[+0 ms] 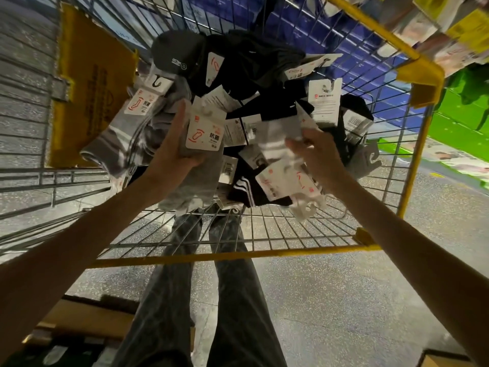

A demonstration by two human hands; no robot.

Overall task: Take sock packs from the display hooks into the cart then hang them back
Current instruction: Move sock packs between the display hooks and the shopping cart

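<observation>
Holds a grey sock pack (201,133) in the left grip (177,144), fingertips hidden behind it; pinches a blurred white sock pack (275,136) in the right grip (317,152), over the cart (238,256).

The white card (202,133) on the grey sock pack (190,181) reads 抗菌 beside a red sock outline. The same 抗菌 stands on the striped pack's card (139,105). A dark grey sock (174,49) bears small white "COTTON" lettering. The barcode label (229,169), the yellow sign (90,88) and the white sock pack (277,133) are too blurred to read.
</observation>
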